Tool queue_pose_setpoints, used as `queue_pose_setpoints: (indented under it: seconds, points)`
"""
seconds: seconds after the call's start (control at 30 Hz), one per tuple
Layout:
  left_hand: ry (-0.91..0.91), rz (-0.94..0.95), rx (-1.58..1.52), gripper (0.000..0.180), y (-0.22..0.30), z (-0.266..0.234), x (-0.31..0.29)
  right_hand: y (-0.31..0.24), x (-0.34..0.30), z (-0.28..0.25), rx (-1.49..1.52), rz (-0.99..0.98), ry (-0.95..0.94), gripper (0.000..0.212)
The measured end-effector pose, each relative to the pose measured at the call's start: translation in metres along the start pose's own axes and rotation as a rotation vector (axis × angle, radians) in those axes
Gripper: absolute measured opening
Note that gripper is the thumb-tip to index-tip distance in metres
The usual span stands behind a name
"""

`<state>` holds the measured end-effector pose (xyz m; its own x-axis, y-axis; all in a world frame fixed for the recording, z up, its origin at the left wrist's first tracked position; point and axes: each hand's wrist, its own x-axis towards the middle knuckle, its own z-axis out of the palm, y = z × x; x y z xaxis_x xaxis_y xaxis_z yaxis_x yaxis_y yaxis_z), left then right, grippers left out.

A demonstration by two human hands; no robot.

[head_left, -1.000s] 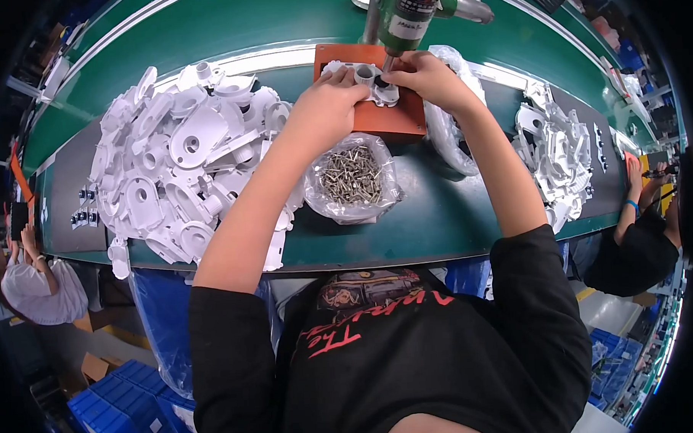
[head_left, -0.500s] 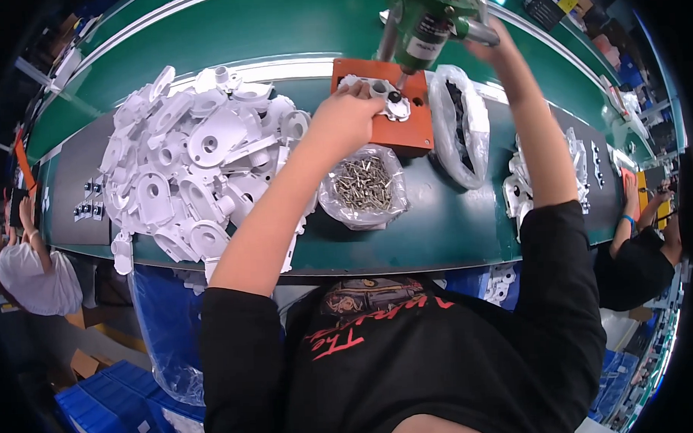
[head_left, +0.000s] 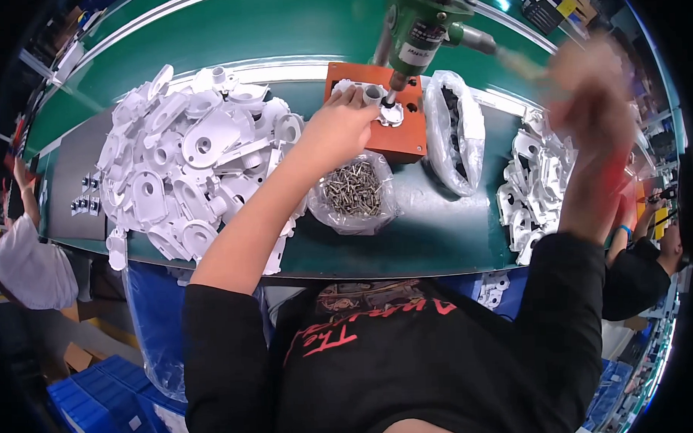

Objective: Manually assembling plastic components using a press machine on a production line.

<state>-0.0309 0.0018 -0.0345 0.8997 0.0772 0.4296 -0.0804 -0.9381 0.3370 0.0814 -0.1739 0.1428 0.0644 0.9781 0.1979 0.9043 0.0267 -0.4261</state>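
My left hand (head_left: 339, 125) grips a white plastic part (head_left: 391, 115) set on an orange block fixture (head_left: 402, 142). Its fingers curl over the part's left side, beside a short tube. Above stands a green press-like machine (head_left: 416, 35) with a side lever (head_left: 474, 39); its spindle (head_left: 397, 82) points down at a black piece (head_left: 389, 102) on the part. Whether the tip touches that piece I cannot tell. To the right of the lever, my right hand (head_left: 586, 82) is smeared by motion. Its fingers cannot be made out, nor whether they touch the lever's blurred end.
A big heap of white plastic parts (head_left: 206, 137) lies left. Near the fixture sit a bag of screws (head_left: 352, 189) and a clear bag of black pieces (head_left: 454, 129). More white parts (head_left: 540, 183) are piled right. Other people work at both sides, one in white (head_left: 35, 262).
My right hand has swung right, from beside the machine's lever. The spindle has come lower, over the black piece. My left hand stays at the white part.
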Motion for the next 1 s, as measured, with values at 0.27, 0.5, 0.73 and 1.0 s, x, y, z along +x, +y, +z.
queue_pose_setpoints:
  seconds: [0.27, 0.5, 0.73, 1.0]
  points:
    - [-0.111, 0.044, 0.007, 0.025, 0.011, 0.003, 0.025, -0.014, -0.049, 0.005, 0.11, -0.016, -0.147, 0.037]
    - [-0.192, -0.093, -0.091, 0.043, 0.005, 0.002, 0.051, 0.046, 0.015, -0.078, 1.329, 0.083, 1.0, 0.036]
    - [-0.333, 0.032, 0.041, 0.061, -0.008, -0.009, 0.077, 0.109, -0.045, -0.041, 1.313, 0.423, 0.68, 0.046]
    - [-0.41, -0.203, 0.26, 0.05, -0.015, -0.043, 0.104, 0.087, -0.205, -0.003, -0.316, 0.699, 0.34, 0.042]
